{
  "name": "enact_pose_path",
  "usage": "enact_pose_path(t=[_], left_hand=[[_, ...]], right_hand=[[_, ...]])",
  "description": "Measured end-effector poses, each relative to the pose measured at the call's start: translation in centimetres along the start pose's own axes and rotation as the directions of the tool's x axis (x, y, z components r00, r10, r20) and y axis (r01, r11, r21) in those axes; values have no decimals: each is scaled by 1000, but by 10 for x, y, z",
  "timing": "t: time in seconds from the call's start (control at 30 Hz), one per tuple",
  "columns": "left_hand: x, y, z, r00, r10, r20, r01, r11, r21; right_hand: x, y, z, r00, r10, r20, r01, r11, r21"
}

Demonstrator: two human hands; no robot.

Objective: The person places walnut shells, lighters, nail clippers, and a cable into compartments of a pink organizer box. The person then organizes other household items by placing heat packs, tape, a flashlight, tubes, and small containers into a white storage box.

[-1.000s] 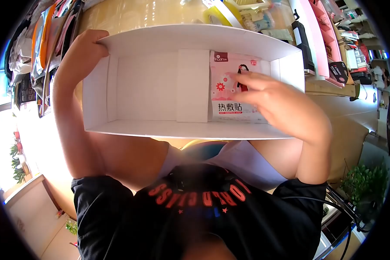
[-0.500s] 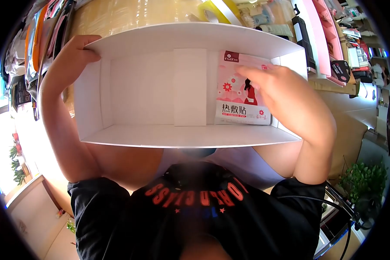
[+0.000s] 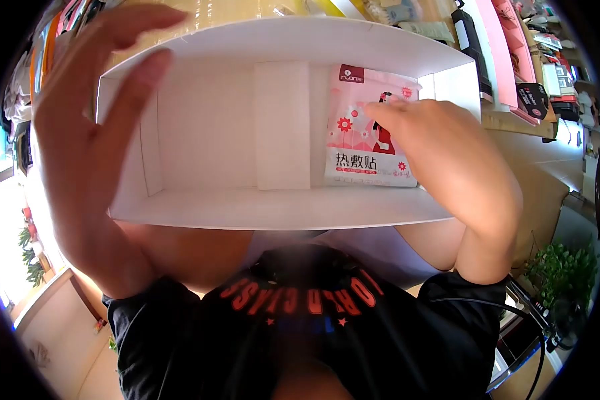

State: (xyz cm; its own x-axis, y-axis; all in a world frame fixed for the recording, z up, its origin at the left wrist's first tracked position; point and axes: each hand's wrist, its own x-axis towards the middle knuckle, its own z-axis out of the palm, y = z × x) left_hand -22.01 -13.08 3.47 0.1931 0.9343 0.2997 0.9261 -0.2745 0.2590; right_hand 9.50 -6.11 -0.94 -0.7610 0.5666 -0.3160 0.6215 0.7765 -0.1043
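A pink packet (image 3: 360,143) lies in the right end of a white box (image 3: 207,133), likely light and soft, best taken by an edge. The left hand (image 3: 90,100) is spread; whether the right hand (image 3: 440,137) pinches the packet is unclear.

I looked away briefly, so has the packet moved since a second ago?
Yes. Judged against the white strip in the box, the packet has moved right, opening a gap between them.
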Motion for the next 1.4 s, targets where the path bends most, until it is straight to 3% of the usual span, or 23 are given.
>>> enact_pose_path(t=[0.03, 0.1, 0.2, 0.3, 0.33, 0.53, 0.73, 0.87, 0.93, 1.07, 1.23, 1.33, 1.4], left_hand=[[0, 20, 2, 996, -12, 93, 24, 992, -123], [-5, 32, 15, 962, 117, 247, -46, 960, -276], [-14, 58, 33, 919, 92, 383, 76, 913, -401], [-16, 78, 34, 839, -5, 544, 254, 888, -383], [-17, 82, 39, 841, -25, 541, 331, 814, -476], [-23, 79, 54, 846, -54, 530, 359, 794, -492], [-26, 85, 65, 727, -108, 678, 570, 647, -507], [-34, 86, 82, 762, -5, 648, 401, 789, -465], [-37, 85, 88, 784, 38, 619, 335, 814, -474], [-37, 83, 88, 798, 85, 597, 319, 780, -537], [-38, 83, 86, 813, 83, 577, 303, 786, -539], [-39, 83, 85, 803, 87, 590, 296, 801, -521], [-43, 82, 92, 826, 128, 549, 207, 837, -507]], right_hand=[[0, 1, 2, 999, -22, -32, 22, 1000, -7], [0, 2, 2, 996, -53, -65, 53, 999, -8], [1, 0, -3, 994, -82, -77, 79, 996, -41], [3, 0, 0, 991, -92, -97, 85, 994, -74], [3, 1, 1, 990, -94, -102, 86, 993, -80], [2, 1, 8, 989, -104, -101, 92, 989, -115], [-3, 3, 7, 984, -102, -148, 98, 995, -37], [-9, 19, 23, 918, -133, -373, 172, 982, 73], [-11, 19, 24, 907, -121, -404, 179, 978, 109], [-10, 10, 12, 961, -69, -267, 93, 993, 79], [-11, 31, 31, 922, -89, -376, 171, 966, 191], [-10, 30, 15, 950, -80, -303, 151, 963, 222], [-11, 28, 11, 962, -42, -269, 122, 950, 288]])
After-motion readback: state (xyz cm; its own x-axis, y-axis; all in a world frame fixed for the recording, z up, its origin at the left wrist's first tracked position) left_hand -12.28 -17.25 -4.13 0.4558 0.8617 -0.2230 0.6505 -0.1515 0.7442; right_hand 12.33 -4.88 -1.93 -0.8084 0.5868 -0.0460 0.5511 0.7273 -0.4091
